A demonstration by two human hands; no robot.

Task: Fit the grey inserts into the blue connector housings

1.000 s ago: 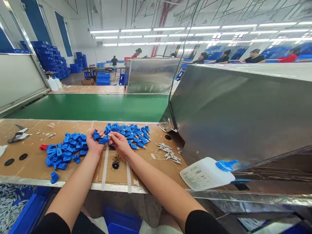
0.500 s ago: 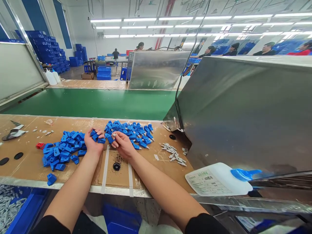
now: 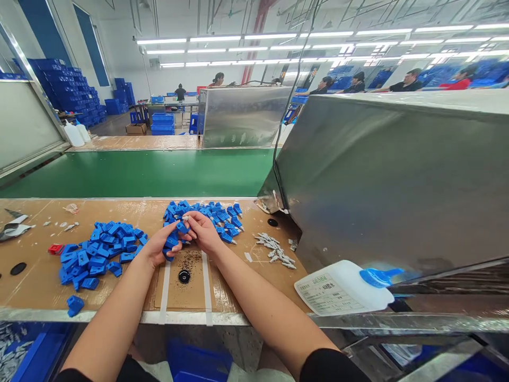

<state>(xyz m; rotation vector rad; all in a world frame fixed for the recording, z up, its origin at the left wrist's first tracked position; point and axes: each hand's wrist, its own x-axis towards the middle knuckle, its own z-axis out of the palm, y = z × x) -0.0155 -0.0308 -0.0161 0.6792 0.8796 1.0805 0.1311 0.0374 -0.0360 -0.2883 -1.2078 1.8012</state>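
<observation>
From my seat far off, I am having the left hand (image 3: 156,248) and the right hand (image 3: 203,232) working close together just left of the frame's centre, above the cardboard bench (image 3: 234,270). The left hand is cupping a few loose blue blocks (image 3: 170,243) in curled fingers, while the right fingertips are pinching a small pale tip (image 3: 185,218) right at one single block (image 3: 183,228) sitting between the hands. I am judging this to be a fit of tip to block, so I am wanting the block braced firmly and the tip lined up straight before any push; a slanted push would probably jam it. How deep the tip is sitting I cannot tell, since the fingers are hiding that spot. I am also minding the spares in the palm: too loose a curl could be spilling them. The tipped pile (image 3: 217,215) is lying just beyond the hands, the plain pile (image 3: 97,249) left of them in the frame, and the grey tips (image 3: 274,249) right of centre, so I am wanting these three unmixed.
</observation>
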